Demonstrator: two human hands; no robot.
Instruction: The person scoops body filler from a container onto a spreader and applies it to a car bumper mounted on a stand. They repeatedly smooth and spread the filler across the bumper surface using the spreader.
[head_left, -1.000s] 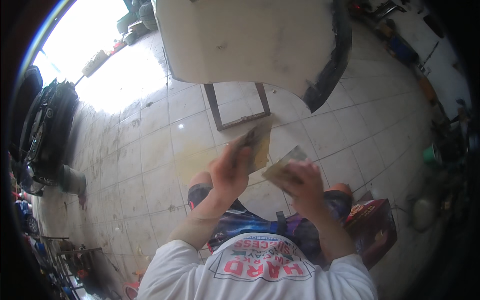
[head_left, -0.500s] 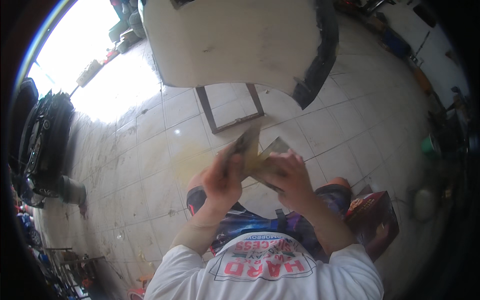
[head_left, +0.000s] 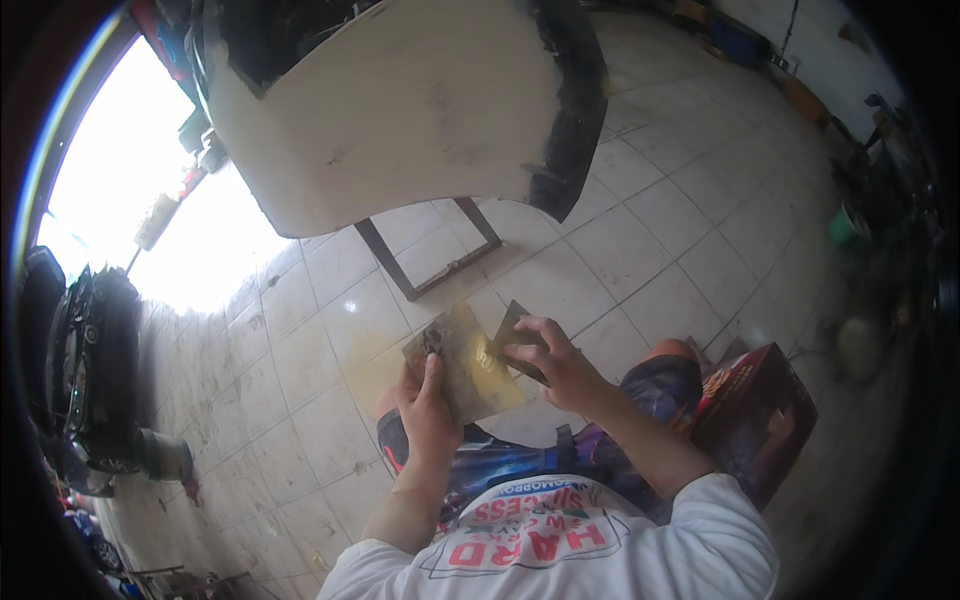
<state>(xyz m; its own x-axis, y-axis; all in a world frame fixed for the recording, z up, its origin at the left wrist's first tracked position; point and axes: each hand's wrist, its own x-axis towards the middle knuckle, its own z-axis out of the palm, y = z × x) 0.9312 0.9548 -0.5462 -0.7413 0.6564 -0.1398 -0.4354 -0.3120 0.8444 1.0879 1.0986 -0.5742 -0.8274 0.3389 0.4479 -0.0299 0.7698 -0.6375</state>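
Observation:
In my left hand [head_left: 428,408] is a thin, flat mixing plate [head_left: 448,345], held at its near left edge with the thumb on top. Yellow putty [head_left: 487,362] is smeared over the plate's right half. My right hand [head_left: 565,372] grips a dark, flat putty spreader [head_left: 511,322], its fingers spread across the blade. The spreader is at the right edge of the putty; whether it touches the plate I cannot tell. Beyond both hands is a large curved panel [head_left: 400,120], coated beige with a dark border on the right.
A dark frame stand [head_left: 455,272] shows below the panel. Close to my right leg sits a dark red box [head_left: 750,425]. At the left are a bucket [head_left: 165,455] and a dark car part [head_left: 100,370]. A green container [head_left: 845,225] is at the far right.
My hands have drawn apart: the left has tilted the plate flatter, showing its putty, and the right has moved the spreader off to the side. The view has shifted, so the panel appears lower and further left.

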